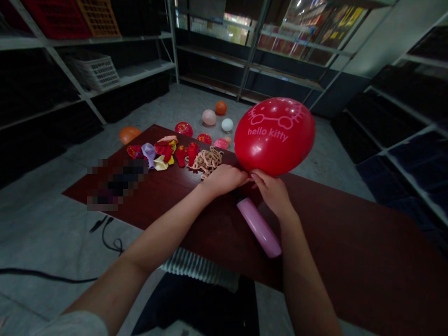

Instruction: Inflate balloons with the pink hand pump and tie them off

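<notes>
A big inflated red balloon [275, 140] with pink "hello kitty" print rises above my hands over the table. At its neck, my left hand [229, 179] is closed with fingertips pinched together. My right hand [271, 189] pinches the neck from the other side, close under the balloon. The neck itself is mostly hidden by my fingers. Just below them on the table lies a pink balloon pump [259, 226], its dark tip pointing toward my hands. Beside my left hand is a heap of tan, string-like balloons [209, 159]. Farther left lie several flat balloons [161, 151] in red, purple and yellow.
The dark red table [332, 242] stretches to the right. On the floor beyond it lie several inflated balloons, among them an orange one [220, 108] and a white one [227, 124]. Metal shelves [245, 70] stand around; a black cable [49, 277] runs along the floor at left.
</notes>
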`<state>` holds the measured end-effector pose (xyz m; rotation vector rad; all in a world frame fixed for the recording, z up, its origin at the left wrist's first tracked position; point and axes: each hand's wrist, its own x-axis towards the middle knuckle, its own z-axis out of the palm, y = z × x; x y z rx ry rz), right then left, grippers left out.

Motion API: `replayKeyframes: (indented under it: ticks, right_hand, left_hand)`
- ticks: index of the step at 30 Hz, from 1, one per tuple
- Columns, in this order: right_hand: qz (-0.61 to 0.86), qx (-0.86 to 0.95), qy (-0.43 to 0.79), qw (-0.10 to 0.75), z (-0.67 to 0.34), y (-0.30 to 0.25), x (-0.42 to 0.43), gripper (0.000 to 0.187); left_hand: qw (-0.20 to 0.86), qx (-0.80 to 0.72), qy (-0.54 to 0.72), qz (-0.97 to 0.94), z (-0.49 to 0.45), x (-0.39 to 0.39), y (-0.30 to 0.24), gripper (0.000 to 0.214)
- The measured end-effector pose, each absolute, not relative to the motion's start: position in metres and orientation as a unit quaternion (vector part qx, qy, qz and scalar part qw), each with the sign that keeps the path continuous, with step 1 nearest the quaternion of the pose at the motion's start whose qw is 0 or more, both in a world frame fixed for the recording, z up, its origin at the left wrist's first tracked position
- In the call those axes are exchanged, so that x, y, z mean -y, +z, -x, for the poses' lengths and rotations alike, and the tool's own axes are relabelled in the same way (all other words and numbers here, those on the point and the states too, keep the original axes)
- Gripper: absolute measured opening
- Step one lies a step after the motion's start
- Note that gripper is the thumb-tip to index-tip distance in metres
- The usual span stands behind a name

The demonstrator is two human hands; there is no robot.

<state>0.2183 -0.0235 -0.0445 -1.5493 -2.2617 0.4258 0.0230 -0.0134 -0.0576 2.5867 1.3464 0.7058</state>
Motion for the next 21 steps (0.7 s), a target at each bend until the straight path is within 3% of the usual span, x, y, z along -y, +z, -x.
replayKeyframes:
  ticks: [4, 12, 17, 21]
  right_hand:
    - [0.491, 0.791, 0.284, 0.227, -0.225, -0.044, 0.019, 0.034]
    - [0.493, 0.805, 0.238, 0.228, -0.225, -0.048, 0.019, 0.031]
    - [0.487, 0.772, 0.268, 0.306, -0.221, -0.051, 0.019, 0.030]
    - [0.490, 0.744, 0.257, 0.374, -0.220, -0.054, 0.019, 0.031]
  left_hand:
    - [0.021, -0.422, 0.183, -0.888, -0.024, 0.018, -0.052, 0.034]
    - [0.089, -0.420, 0.257, -0.866, -0.023, 0.020, -0.052, 0.027]
    - [0.070, -0.422, 0.263, -0.865, -0.021, 0.025, -0.047, 0.030]
    - [0.116, -0.395, 0.293, -0.863, -0.020, 0.028, -0.043, 0.034]
